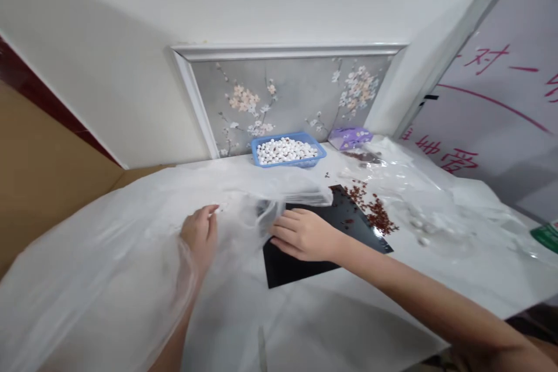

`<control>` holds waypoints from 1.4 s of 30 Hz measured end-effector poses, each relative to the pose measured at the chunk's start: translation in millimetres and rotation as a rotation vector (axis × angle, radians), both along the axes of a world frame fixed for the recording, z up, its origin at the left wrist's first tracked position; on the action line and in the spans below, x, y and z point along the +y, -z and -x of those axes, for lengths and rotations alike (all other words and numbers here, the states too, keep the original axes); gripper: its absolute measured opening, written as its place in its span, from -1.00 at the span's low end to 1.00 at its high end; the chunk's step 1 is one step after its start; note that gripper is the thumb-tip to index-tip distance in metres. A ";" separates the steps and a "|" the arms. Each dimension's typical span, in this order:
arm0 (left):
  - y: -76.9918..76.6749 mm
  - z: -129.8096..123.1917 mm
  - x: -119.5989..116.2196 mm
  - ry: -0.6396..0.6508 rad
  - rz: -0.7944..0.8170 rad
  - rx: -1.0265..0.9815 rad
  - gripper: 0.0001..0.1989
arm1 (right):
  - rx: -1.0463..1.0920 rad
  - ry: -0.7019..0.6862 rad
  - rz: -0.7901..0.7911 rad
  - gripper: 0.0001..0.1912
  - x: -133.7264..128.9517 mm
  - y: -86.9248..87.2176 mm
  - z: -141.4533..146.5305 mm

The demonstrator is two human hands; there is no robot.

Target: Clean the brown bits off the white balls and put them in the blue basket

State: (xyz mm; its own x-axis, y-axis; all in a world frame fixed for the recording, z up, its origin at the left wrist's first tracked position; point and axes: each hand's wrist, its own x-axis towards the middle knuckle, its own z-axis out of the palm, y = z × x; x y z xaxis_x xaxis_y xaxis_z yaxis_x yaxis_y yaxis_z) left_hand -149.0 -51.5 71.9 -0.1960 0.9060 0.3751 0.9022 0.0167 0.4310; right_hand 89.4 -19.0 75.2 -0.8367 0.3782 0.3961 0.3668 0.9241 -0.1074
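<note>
A large, thin, clear plastic bag spreads over the left side of the table and hangs over my left forearm. My left hand is closed, thumb and forefinger close together beside tiny white bits; what lies between the fingertips is too small to make out. Over the left part of a black sheet, my right hand is closed on the crumpled edge of the plastic. Small reddish-brown star-shaped pieces lie scattered on the sheet's right edge and the table beside it.
Against the wall stands a blue basket full of small white balls. A purple packet lies to its right. More clear plastic bags cover the table's right side. A green object shows at the right edge, cardboard at the left.
</note>
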 end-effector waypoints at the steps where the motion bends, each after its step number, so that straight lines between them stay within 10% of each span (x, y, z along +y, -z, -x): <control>1: 8.3 10.5 4.8 -0.028 0.043 0.101 -0.65 | 0.009 0.142 0.019 -0.72 -2.3 8.7 -13.8; 4: 27.5 32.1 9.4 -0.082 0.159 0.287 -0.64 | 0.084 0.711 0.212 -0.76 11.7 33.7 -52.6; 8: 27.5 31.0 0.4 -0.124 0.247 0.293 -0.60 | -0.052 1.049 0.368 -0.68 46.1 52.6 -77.4; 20: 25.1 13.5 -6.6 -0.274 0.339 0.254 -0.69 | 0.019 1.033 0.376 -0.69 48.9 58.7 -68.5; 26: 31.4 12.6 -6.9 -0.112 0.182 0.256 -0.69 | -0.022 1.010 0.379 -0.70 46.8 59.2 -68.0; 33: 26.1 3.7 -10.8 -0.226 0.016 0.242 -0.68 | -0.041 1.015 0.340 -0.68 51.8 67.8 -62.0; 37: 22.9 -28.8 -25.0 0.055 -0.207 0.066 -0.76 | -0.038 1.025 0.355 -0.67 53.4 70.6 -57.3; 42: 44.6 -85.1 -33.8 0.318 0.088 -0.398 -0.80 | 0.033 0.980 0.381 -0.71 45.8 70.1 -57.0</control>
